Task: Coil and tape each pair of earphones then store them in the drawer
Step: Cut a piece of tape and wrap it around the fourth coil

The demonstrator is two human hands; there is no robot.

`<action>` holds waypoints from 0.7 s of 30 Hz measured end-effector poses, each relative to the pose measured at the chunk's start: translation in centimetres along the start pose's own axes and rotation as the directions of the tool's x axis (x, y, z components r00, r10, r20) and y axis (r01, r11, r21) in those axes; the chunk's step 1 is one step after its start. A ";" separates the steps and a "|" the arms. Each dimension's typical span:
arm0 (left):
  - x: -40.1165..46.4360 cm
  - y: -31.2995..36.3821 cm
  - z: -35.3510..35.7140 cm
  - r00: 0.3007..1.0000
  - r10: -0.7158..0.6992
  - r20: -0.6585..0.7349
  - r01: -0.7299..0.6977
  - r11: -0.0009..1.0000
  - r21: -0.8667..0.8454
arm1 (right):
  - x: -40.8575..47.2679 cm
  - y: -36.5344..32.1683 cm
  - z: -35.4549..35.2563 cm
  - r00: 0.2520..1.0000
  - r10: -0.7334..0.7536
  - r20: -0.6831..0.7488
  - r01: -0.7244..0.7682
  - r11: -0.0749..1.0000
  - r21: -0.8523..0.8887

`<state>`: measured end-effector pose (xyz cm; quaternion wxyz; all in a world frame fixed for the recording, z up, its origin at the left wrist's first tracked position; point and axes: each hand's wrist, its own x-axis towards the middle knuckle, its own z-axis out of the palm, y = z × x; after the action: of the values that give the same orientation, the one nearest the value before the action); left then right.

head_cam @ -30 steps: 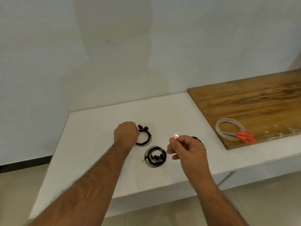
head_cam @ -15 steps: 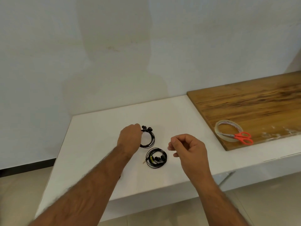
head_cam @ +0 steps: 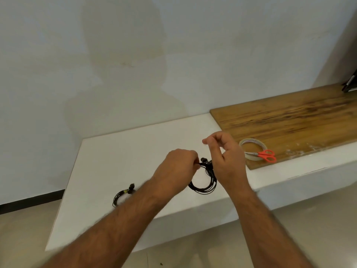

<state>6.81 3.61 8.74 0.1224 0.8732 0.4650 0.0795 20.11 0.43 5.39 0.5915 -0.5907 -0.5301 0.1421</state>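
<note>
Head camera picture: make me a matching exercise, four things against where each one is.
Things:
1. scissors
2. tape roll
3. held earphone coil
4. second earphone coil

Places:
A. hanging from the left hand
B. on the white counter, beside the left forearm
C. lying across the tape roll
D. on the wooden board

Pairs: 1-C, 2-D, 3-A, 4-B

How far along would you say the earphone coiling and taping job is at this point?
One coil lies finished-looking on the white counter, a yellowish band around it. In hand: the left hand holds a second coil up while the right hand works at its top, seemingly taping; no tape piece is discernible. Left: storing them; no drawer shows. Tape roll and scissors sit on the wooden board.
</note>
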 end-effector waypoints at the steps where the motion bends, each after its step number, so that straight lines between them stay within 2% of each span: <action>1: -0.6 0.5 0.0 1.000 0.003 0.002 -0.003 1.000 -0.015 | -0.2 0.1 -0.1 0.999 0.004 0.051 -0.003 0.999 -0.033; 5: -2.4 1.8 -0.3 0.999 -0.001 -0.038 -0.003 0.996 -0.089 | -1.3 -0.1 -0.2 0.967 -0.011 0.253 0.066 0.976 -0.208; 12: -3.5 1.8 -1.0 0.994 -0.042 -0.103 0.018 0.974 -0.228 | -1.3 -1.2 -0.2 0.971 -0.088 0.223 0.161 0.928 -0.337; 17: -3.3 1.7 -1.5 0.995 -0.095 -0.032 0.078 0.930 -0.360 | -1.1 -1.6 -0.2 0.976 -0.068 0.208 0.139 0.927 -0.349; 21: -3.3 1.4 -1.8 0.983 -0.112 0.147 0.164 0.892 -0.420 | -1.3 -2.1 -0.1 0.971 -0.058 0.232 0.136 0.933 -0.334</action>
<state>5.65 0.41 10.80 0.3448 0.7925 0.4887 0.1193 18.76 -1.20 6.57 0.4226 -0.6396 -0.6370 0.0808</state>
